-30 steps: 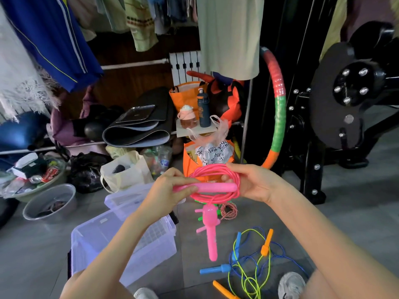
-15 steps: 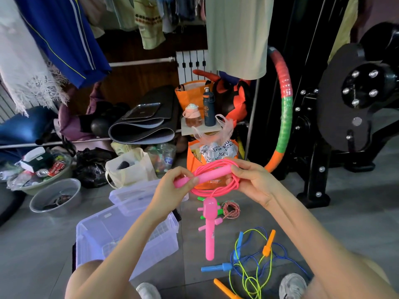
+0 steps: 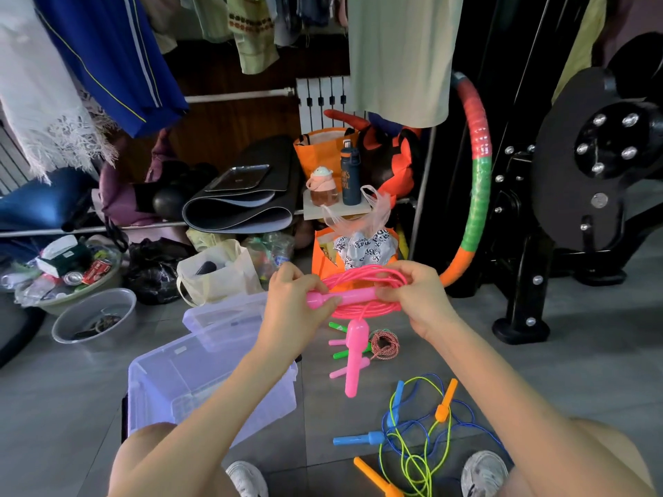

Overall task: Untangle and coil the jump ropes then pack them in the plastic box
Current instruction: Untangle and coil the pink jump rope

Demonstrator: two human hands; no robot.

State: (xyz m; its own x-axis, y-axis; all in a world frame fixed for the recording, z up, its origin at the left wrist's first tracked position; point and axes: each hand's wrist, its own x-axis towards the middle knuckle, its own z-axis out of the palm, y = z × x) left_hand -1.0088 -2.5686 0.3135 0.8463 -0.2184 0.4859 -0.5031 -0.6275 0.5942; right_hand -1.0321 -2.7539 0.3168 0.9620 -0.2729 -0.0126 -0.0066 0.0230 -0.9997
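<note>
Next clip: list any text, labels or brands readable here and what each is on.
Dark blue water bottle: pale lettering down its side, too blurred to read.
White plastic bag with black print in the orange bag: letters warped by folds, unreadable.
Red can in the basin: label too small.
Nothing else bears text.

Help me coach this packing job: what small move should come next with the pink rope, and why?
Probably tuck the pink handle through the pink coil to lock it. The left hand holds the handle across the loops, the right hand pinches the bundle, and the second handle dangles loose. The plastic box sits open below.
</note>
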